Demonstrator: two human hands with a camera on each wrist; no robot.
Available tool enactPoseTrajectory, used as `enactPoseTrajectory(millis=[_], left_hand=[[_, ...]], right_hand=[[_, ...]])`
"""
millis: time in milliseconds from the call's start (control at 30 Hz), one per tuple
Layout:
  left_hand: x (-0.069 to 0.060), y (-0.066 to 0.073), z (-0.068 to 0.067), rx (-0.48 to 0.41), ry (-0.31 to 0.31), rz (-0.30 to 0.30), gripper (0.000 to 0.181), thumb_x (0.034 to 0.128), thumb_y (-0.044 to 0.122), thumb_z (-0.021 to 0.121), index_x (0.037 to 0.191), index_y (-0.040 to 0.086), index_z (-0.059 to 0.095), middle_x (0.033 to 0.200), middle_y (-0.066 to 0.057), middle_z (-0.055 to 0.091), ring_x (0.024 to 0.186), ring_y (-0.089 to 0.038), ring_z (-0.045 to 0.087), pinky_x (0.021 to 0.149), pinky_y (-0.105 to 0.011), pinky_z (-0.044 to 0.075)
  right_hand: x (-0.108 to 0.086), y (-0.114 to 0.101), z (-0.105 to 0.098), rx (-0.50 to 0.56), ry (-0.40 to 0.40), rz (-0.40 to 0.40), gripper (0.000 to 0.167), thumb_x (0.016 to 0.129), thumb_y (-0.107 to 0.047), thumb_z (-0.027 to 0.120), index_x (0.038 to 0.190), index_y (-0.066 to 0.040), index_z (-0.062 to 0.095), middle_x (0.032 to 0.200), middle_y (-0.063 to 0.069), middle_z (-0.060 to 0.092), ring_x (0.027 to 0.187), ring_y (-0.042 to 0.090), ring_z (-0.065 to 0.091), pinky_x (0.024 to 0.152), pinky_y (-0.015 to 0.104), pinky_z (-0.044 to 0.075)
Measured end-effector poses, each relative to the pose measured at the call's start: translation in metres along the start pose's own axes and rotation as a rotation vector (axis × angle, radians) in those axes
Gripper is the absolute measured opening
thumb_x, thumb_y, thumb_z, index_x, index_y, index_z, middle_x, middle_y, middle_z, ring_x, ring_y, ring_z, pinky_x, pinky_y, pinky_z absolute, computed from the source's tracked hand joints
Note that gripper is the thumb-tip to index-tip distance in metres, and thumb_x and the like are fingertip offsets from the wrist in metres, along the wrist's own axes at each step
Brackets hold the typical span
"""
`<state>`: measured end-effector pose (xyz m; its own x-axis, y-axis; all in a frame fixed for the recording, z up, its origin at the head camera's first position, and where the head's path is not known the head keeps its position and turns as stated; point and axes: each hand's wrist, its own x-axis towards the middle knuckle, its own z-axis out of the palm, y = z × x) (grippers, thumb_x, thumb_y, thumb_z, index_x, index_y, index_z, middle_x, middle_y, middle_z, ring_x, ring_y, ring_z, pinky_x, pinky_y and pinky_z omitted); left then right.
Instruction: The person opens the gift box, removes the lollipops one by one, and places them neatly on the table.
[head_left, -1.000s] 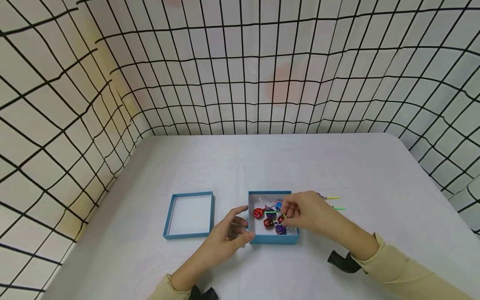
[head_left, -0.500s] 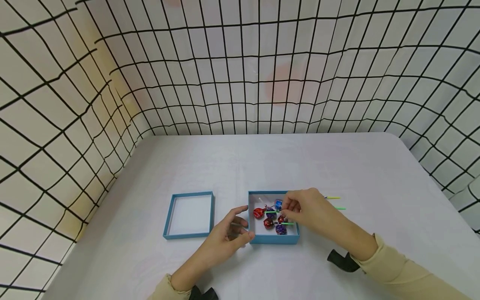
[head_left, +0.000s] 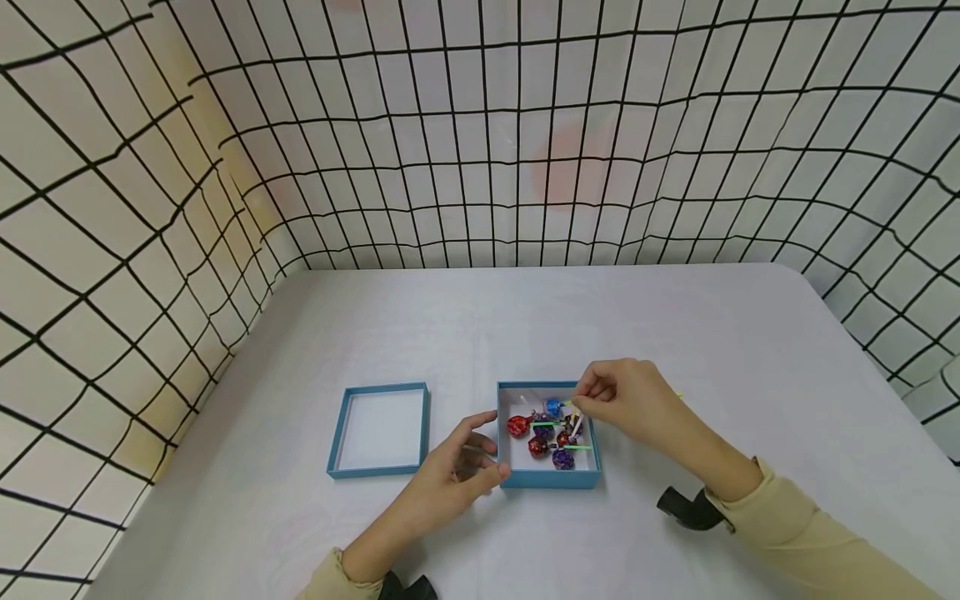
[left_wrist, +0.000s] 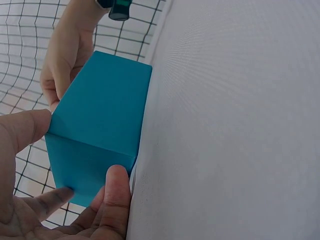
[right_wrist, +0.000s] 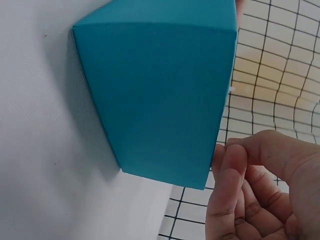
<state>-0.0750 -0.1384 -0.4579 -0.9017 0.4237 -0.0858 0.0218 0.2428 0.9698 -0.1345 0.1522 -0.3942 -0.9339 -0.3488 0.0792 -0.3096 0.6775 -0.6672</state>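
In the head view an uncovered blue box (head_left: 550,479) holds several wrapped lollipops, among them a red lollipop (head_left: 518,426) and a purple lollipop (head_left: 563,459). My left hand (head_left: 453,479) rests against the box's left side, thumb at the near corner; the left wrist view shows its relaxed fingertips (left_wrist: 117,177) touching the outer wall. Over the right rim, my right hand (head_left: 630,404) pinches a yellow stick, which appears to belong to the blue lollipop (head_left: 552,407). In the right wrist view the right hand (right_wrist: 265,185) has thumb and index finger together; the box wall hides the lollipop.
A shallow blue lid (head_left: 378,429) lies inner side up left of the box. Beyond the right hand, a small yellow stick tip (head_left: 680,394) shows on the white table (head_left: 480,333). Black netting (head_left: 517,158) stands around the table.
My right hand has risen slightly and moved back and right. A green-stick lollipop was let go in the box, and a white stick now shows there. The left hand stays put.
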Motion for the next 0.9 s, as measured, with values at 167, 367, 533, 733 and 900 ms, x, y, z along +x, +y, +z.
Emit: enactPoseTrajectory(millis=[167,367,533,733,900], left_hand=[[0.0,0.0,0.0,-0.004,-0.004,-0.009,0.067,0.1045,0.023,0.073,0.163,0.016,0.041,0.133,-0.021,0.059,0.108,-0.022,0.066,0.083,-0.022,0.06],[0.0,0.0,0.0,-0.004,-0.005,-0.012,0.067,0.1045,0.023,0.073,0.163,0.016,0.041,0.133,-0.021,0.06,0.108,-0.022,0.065,0.083,-0.022,0.06],[-0.001,0.001,-0.001,-0.003,-0.005,-0.011,0.067,0.1046,0.023,0.073,0.163,0.015,0.041,0.133,-0.021,0.06,0.108,-0.022,0.065,0.083,-0.022,0.06],[-0.001,0.001,-0.001,0.003,-0.005,-0.008,0.067,0.1048,0.023,0.073,0.163,0.015,0.041,0.132,-0.021,0.06,0.108,-0.022,0.065,0.083,-0.022,0.06],[-0.001,0.002,-0.001,0.007,-0.003,-0.009,0.067,0.1046,0.023,0.073,0.163,0.015,0.042,0.132,-0.021,0.06,0.108,-0.022,0.065,0.082,-0.022,0.06]], right_hand=[[0.001,0.006,-0.003,0.026,-0.001,0.026,0.007,0.096,-0.014,0.08,0.091,-0.014,0.077,0.082,-0.003,0.073,0.074,0.011,0.064,0.063,0.022,0.052],[0.001,0.008,-0.007,0.087,-0.014,0.054,0.005,0.097,-0.016,0.08,0.093,-0.013,0.077,0.082,-0.001,0.072,0.073,0.016,0.064,0.061,0.023,0.051],[0.001,0.01,-0.009,0.127,-0.024,0.085,0.009,0.098,-0.02,0.08,0.095,-0.012,0.078,0.084,0.001,0.072,0.074,0.023,0.067,0.061,0.024,0.052],[0.001,0.016,-0.012,0.168,-0.024,0.108,0.016,0.098,-0.026,0.082,0.098,-0.011,0.078,0.087,0.004,0.075,0.076,0.024,0.07,0.064,0.027,0.056],[-0.001,0.019,-0.016,0.189,-0.026,0.113,0.017,0.098,-0.028,0.081,0.1,-0.011,0.078,0.089,0.006,0.077,0.077,0.026,0.071,0.065,0.03,0.058]])
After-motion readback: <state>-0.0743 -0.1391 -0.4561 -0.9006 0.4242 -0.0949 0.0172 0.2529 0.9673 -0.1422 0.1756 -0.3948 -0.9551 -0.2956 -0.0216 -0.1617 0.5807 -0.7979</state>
